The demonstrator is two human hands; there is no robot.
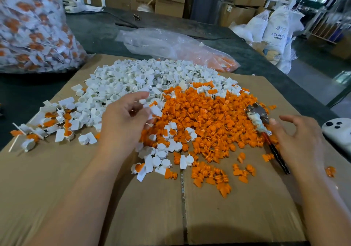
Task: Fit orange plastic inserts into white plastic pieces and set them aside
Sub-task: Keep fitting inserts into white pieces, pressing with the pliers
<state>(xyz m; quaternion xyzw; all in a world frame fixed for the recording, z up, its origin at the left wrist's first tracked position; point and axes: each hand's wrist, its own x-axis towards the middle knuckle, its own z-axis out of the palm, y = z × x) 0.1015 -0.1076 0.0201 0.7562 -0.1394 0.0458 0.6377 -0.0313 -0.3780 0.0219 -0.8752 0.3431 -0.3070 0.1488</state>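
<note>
The left hand [127,118], in the middle of the frame, has its fingers curled and pinches a white piece [152,110] at the fingertips, right where the two heaps meet. The right hand [298,141], at the right edge, is loosely spread with relaxed fingers and holds nothing. Its thumb is just beside a tool [266,129] with a red and black handle, and whether they touch cannot be told.

A flattened cardboard sheet [95,198] covers the dark worktop [98,32]. On it, the white pieces [133,80] are heaped in the upper middle and the orange inserts [209,120] spread to their right and toward the bottom. Fitted pieces [64,129], white with orange inside, lie scattered at the left edge of the sheet.

A big clear bag [30,29] full of white and orange parts fills the upper left. A flatter clear bag [171,42] lies above the heaps, with orange parts in its right end. A white device [338,129] sits at the far right.
</note>
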